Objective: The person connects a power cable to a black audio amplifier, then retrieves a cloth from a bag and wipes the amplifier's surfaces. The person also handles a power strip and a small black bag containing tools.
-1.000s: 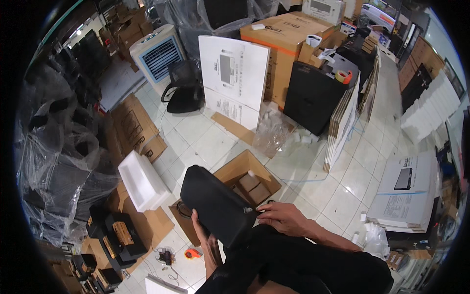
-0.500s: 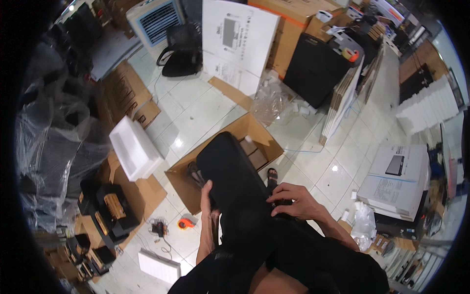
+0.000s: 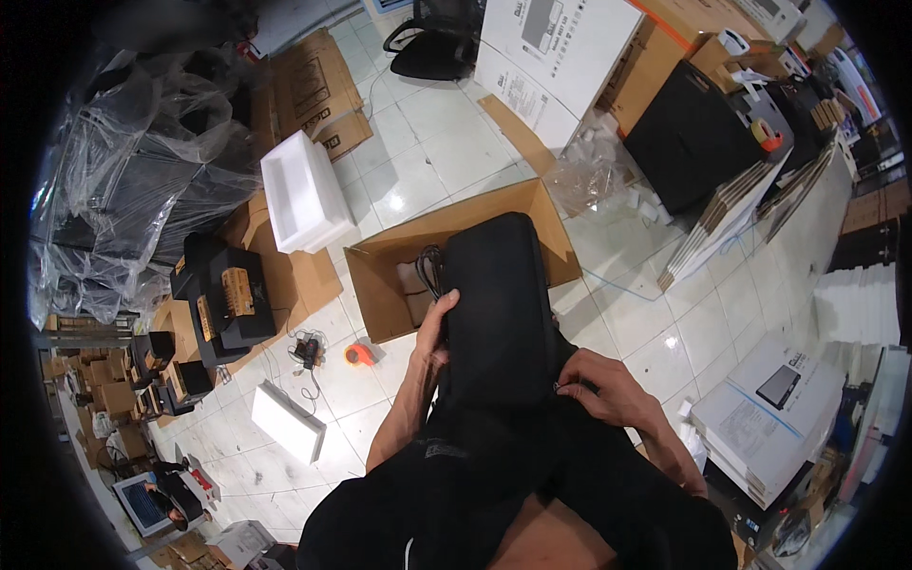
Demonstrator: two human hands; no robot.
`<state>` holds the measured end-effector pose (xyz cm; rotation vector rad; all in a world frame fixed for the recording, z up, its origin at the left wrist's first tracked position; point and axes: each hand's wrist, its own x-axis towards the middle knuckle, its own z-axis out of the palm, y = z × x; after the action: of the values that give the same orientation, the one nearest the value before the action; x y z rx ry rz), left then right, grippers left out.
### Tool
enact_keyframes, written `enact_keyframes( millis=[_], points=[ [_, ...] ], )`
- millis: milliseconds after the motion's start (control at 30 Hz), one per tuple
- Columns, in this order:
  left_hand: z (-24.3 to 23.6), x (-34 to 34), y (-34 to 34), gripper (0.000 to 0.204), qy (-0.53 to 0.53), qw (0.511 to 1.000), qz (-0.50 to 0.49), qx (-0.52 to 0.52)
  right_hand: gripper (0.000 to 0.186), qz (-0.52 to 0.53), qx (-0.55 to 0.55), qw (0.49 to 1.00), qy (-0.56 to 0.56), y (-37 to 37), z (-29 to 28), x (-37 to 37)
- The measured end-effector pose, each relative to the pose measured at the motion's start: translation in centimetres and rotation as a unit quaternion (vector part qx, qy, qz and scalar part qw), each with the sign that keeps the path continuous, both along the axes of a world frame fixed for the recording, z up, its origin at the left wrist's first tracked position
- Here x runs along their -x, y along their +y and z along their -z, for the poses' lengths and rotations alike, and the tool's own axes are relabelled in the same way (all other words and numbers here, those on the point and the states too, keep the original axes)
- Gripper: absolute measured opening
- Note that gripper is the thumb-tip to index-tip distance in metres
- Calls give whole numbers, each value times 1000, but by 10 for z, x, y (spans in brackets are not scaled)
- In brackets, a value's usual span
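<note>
A long black case (image 3: 499,294) with rounded corners leans against my body, its far end over an open cardboard box (image 3: 380,309) on the floor. My left hand (image 3: 436,328) grips the case's left edge, thumb on top and fingers underneath, partly hidden. Just beyond the thumb, a looped dark cable (image 3: 429,271) hangs beside the case. On the opposite side, my right hand (image 3: 603,385) pinches at the case's right edge, thumb and forefinger together. A tiny shiny bit shows at those fingertips, too small to name.
White foam trays (image 3: 304,195) sit left of the box, near black units (image 3: 228,299) on flattened cardboard. An orange tape roll (image 3: 359,355), a black adapter (image 3: 306,351) and a white foam slab (image 3: 288,423) lie on the tiles. Flat white cartons (image 3: 769,408) are stacked at right.
My view has shifted, so the surroundings appear farther right and higher. The case now stands straighter before me. My right fingers, looser before, have closed in a pinch nearer the case's close end.
</note>
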<state>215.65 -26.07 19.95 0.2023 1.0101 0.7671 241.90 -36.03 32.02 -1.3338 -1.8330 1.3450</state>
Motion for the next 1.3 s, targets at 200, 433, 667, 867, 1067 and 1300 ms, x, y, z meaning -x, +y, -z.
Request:
enact_keyframes(
  millis=[200,433,667,867,1067,1300],
  points=[
    [3,-10,2,68,17,999,-3,-48,21,-87,-144,983,-77,36,8,-32],
    [-5,-21,4,62,-6,988,-126,-91,16,-48,-244,963,-106,73,-2,-45],
    [-15,-37,22,47,-15,967,-252,-44,6,0,-279,946,-167,46,41,3],
    [-14,-58,43,46,61,938,-339,-49,5,112,-297,929,-191,51,54,51],
    [-42,-65,40,39,13,938,-340,-67,38,278,-394,869,-113,49,71,55],
    [-43,-69,23,36,51,946,-306,-91,79,416,1,861,293,82,60,44]
  ],
)
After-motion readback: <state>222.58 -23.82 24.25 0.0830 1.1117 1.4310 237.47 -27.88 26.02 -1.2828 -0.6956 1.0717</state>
